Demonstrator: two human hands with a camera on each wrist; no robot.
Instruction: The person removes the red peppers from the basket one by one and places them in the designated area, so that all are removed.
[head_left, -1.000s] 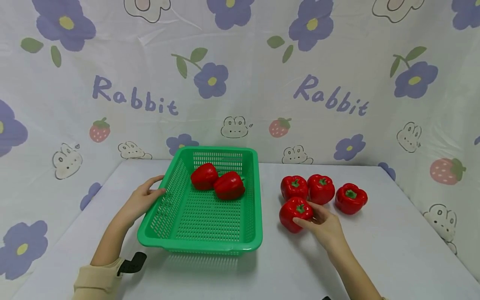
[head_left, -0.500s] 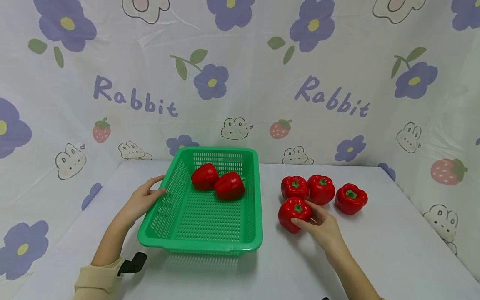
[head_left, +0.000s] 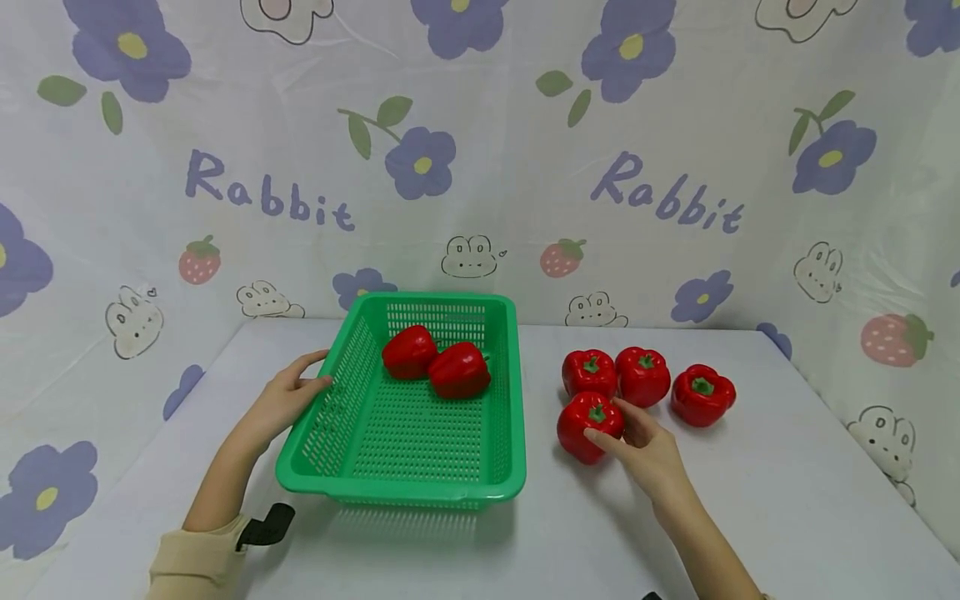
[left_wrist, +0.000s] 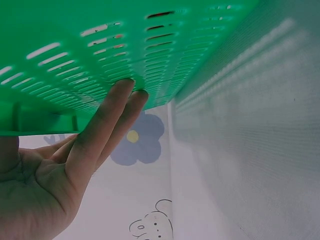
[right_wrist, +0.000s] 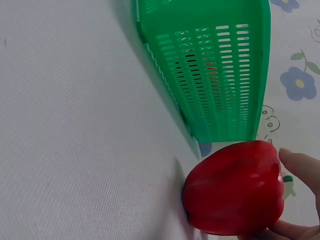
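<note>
My left hand (head_left: 287, 403) holds the left rim of a green plastic basket (head_left: 390, 492), thumb over the edge. In the left wrist view, fingers (left_wrist: 107, 125) press against the slotted outer wall. Two red bell peppers (head_left: 408, 352) lie on their sides in the back of the basket. To the basket's right, my right hand (head_left: 651, 458) grips another red bell pepper (head_left: 581, 433) by its upper part, thumb in front and fingers behind. The right wrist view shows this held pepper (right_wrist: 232, 190) low over the white table, its green stem toward the palm.
Three more red bell peppers stand stem-up behind the right hand: a left one (head_left: 588, 375), a middle one (head_left: 642, 379) and a right one (head_left: 702, 397). A patterned cloth (head_left: 465, 108) hangs along the back of the white table (head_left: 570, 542).
The right hand and the pepper it grips have shifted very slightly left. The left hand and the basket stay where they were.
</note>
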